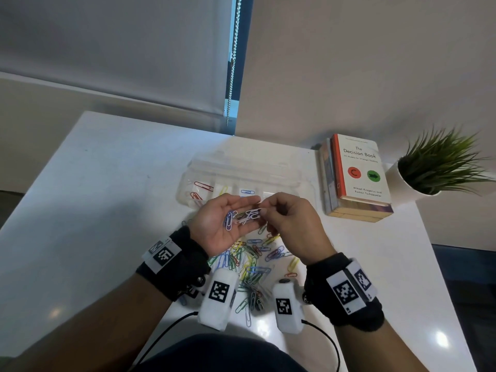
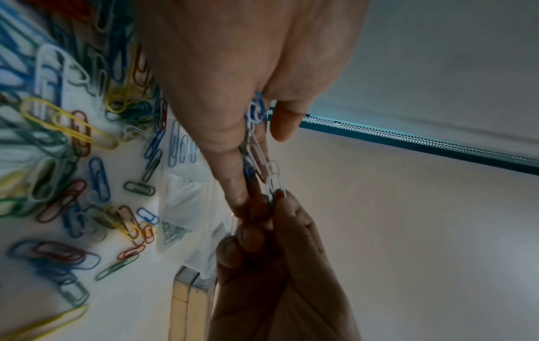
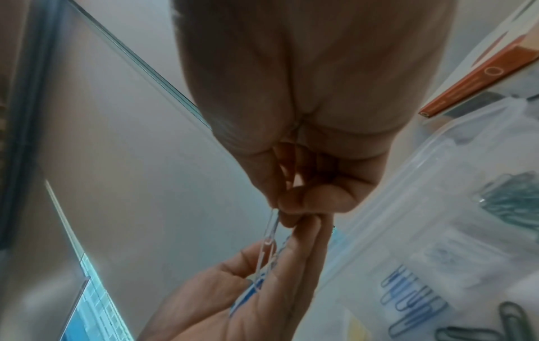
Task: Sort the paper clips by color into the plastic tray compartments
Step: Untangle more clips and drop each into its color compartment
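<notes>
My left hand (image 1: 243, 210) is held palm up above the table, with a blue clip (image 1: 229, 220) and several white clips (image 1: 248, 216) lying loose on it. My right hand (image 1: 265, 209) pinches one white paper clip (image 2: 274, 175) between thumb and forefinger at the tips of the left fingers (image 3: 294, 249). Just behind both hands stands the clear plastic tray (image 1: 188, 181); its compartments hold red clips (image 1: 203, 186), yellow clips (image 1: 221, 190) and blue clips (image 1: 247, 191). A mixed pile of coloured clips (image 1: 252, 264) lies on the white table under my wrists.
A stack of books (image 1: 354, 178) sits right of the tray, with a potted plant (image 1: 440, 165) beyond it. The tray's open lid (image 1: 241, 162) rises at its far side. The table's left half (image 1: 94, 183) is bare white; camera cables (image 1: 171, 328) trail near its front edge.
</notes>
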`<move>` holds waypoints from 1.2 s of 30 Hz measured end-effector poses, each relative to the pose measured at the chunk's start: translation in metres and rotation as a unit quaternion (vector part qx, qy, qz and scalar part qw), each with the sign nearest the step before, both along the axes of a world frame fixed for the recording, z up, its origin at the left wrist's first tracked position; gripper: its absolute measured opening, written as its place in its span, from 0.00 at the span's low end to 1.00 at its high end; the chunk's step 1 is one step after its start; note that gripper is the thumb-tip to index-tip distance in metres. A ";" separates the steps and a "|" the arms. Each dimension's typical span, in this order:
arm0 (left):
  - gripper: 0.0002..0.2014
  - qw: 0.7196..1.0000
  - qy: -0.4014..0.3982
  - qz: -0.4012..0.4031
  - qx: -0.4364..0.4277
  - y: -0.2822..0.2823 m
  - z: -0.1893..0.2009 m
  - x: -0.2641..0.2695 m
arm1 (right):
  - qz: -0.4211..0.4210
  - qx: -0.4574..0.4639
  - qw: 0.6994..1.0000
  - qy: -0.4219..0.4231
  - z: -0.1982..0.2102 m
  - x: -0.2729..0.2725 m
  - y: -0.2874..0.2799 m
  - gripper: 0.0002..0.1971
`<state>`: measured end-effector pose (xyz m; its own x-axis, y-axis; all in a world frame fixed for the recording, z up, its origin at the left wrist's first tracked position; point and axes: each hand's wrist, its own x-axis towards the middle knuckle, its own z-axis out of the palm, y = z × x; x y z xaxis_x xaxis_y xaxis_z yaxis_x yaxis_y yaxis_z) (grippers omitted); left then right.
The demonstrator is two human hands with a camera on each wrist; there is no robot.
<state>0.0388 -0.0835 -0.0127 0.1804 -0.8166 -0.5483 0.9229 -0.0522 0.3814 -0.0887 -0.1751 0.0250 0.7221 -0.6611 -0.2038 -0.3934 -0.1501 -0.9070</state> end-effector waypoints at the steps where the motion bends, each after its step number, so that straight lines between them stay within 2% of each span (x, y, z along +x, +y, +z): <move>1: 0.18 1.000 -0.002 -0.002 0.000 0.000 0.000 0.000 | -0.003 0.002 1.000 -0.005 0.000 0.000 0.000 0.03; 5: 0.21 0.999 -0.023 -0.022 -0.010 0.002 -0.002 0.000 | -0.012 0.011 1.000 -0.023 0.000 0.000 -0.005 0.03; 11: 0.10 0.996 -0.079 -0.047 -0.016 0.003 -0.002 -0.001 | -0.044 0.034 0.997 -0.048 0.004 -0.002 -0.013 0.03; 16: 0.07 0.993 -0.108 -0.042 -0.011 0.001 -0.002 -0.001 | -0.049 0.058 0.995 -0.071 0.006 -0.002 -0.016 0.04; 20: 0.06 0.995 -0.097 -0.032 -0.005 0.000 -0.003 0.001 | -0.064 0.049 0.993 -0.085 0.008 -0.002 -0.019 0.05; 22: 0.10 0.997 -0.072 -0.016 0.011 0.001 -0.004 0.003 | -0.082 0.023 0.993 -0.080 0.010 0.000 -0.025 0.04; 27: 0.20 0.999 -0.020 -0.011 0.031 0.004 -0.003 0.008 | -0.103 -0.088 0.991 0.002 -0.007 0.007 -0.046 0.05; 31: 0.27 1.000 0.017 -0.015 -0.004 0.006 -0.001 0.009 | -0.071 -0.176 0.978 0.091 -0.019 0.016 -0.049 0.05; 36: 0.30 0.999 0.021 -0.020 -0.015 0.005 0.000 0.010 | -0.021 -0.236 0.955 0.179 -0.016 0.022 -0.044 0.07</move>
<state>0.0485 -0.0781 -0.0122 0.1247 -0.8384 -0.5306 0.9356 -0.0786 0.3441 -0.0668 -0.2189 0.0086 0.6328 -0.7673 -0.1042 -0.6801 -0.4863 -0.5487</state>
